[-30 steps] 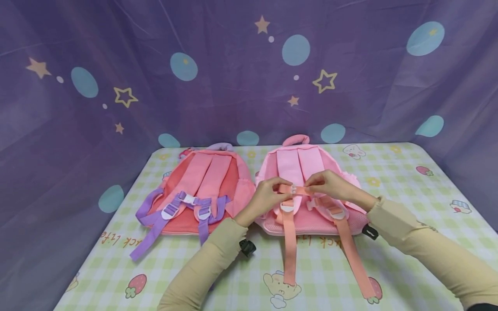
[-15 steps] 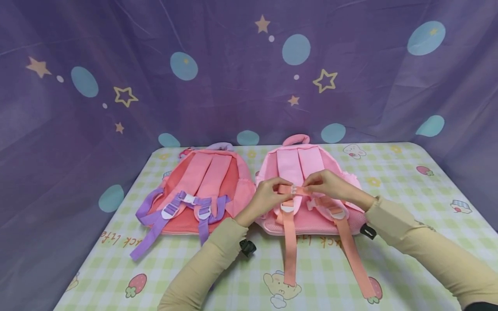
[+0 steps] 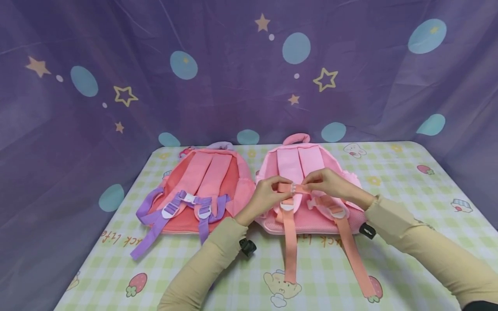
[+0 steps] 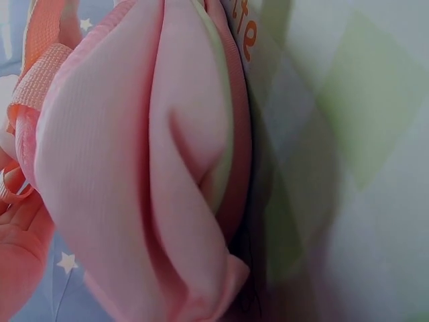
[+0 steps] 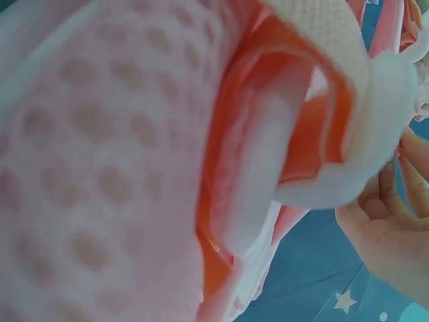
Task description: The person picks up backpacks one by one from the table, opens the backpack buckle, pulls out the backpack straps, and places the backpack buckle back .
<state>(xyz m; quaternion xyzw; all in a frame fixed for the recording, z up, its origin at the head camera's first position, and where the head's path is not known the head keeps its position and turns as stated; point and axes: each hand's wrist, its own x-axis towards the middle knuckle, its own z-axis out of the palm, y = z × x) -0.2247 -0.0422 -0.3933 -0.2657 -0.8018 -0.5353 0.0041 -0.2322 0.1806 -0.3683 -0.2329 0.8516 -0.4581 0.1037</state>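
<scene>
A light pink backpack [image 3: 268, 168] lies with its shoulder straps up on the right half of the table. Above its left shoulder strap, an orange webbing strap [image 3: 284, 188] is stretched between both hands, with a small pale plastic buckle piece [image 3: 293, 188] in the middle. My left hand [image 3: 266, 196] pinches the strap on the left of this piece. On its right side, the fingers of my right hand [image 3: 330, 183] pinch the strap. Another pale buckle piece [image 3: 311, 204] hangs apart, at the right shoulder strap. Both fingertips are partly hidden in the wrist views.
Left of it lies a coral backpack [image 3: 243, 190] with purple straps [image 3: 149, 242] and a white buckle [image 3: 189, 198] across them. Two orange strap ends [image 3: 290, 255] trail toward the near edge. A checked cloth [image 3: 412, 194] covers the table; a purple curtain [image 3: 233, 99] stands behind.
Both hands keep their grip on the orange strap and have barely moved. The right hand has shifted very slightly left along the strap, toward the buckle piece.
</scene>
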